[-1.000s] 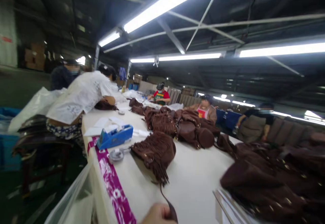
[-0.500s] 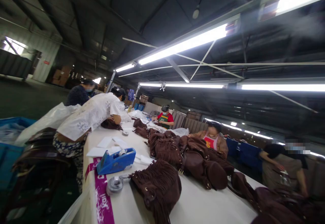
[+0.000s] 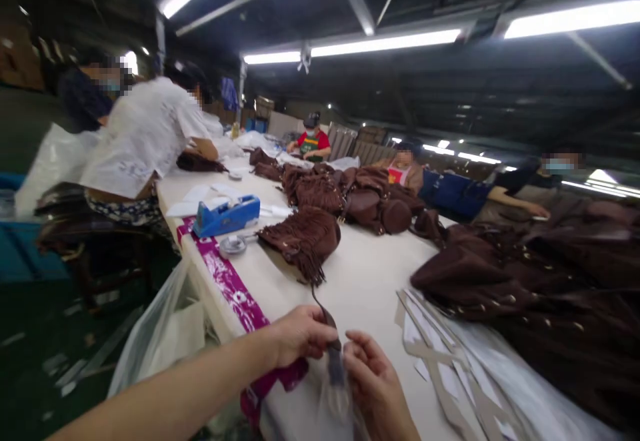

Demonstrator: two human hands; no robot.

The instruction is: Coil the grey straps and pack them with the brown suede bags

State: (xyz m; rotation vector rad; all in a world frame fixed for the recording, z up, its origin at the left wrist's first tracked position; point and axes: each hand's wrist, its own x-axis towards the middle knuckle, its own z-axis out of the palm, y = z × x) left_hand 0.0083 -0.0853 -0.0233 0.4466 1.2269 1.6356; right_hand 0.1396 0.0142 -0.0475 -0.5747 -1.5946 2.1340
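Observation:
My left hand (image 3: 306, 336) is closed in a pinch on a dark strap (image 3: 327, 318). This strap runs up to a brown fringed bag (image 3: 305, 238) lying on the table. Below my fingers hangs the strap's end, with a blurred metal piece, apparently a buckle (image 3: 339, 398), inside clear plastic. Close beside it on the right is my right hand (image 3: 373, 378), its fingers curled and closed; whatever they hold is blurred and hidden. A grey tape roll (image 3: 233, 246) and a blue tape dispenser (image 3: 227, 216) sit beyond, left of the bag.
Brown bags (image 3: 350, 194) lie piled along the table (image 3: 370, 274), with a large heap (image 3: 530, 281) at right. Cut card pieces (image 3: 450, 361) lie near that heap. Purple printed tape (image 3: 225, 281) follows the left edge. A person in white (image 3: 145, 134) leans over the table; several others are around it.
The view has tilted down and right. Both my hands have come into sight, the left on the strap. More of the right-hand heap and the card pieces now show.

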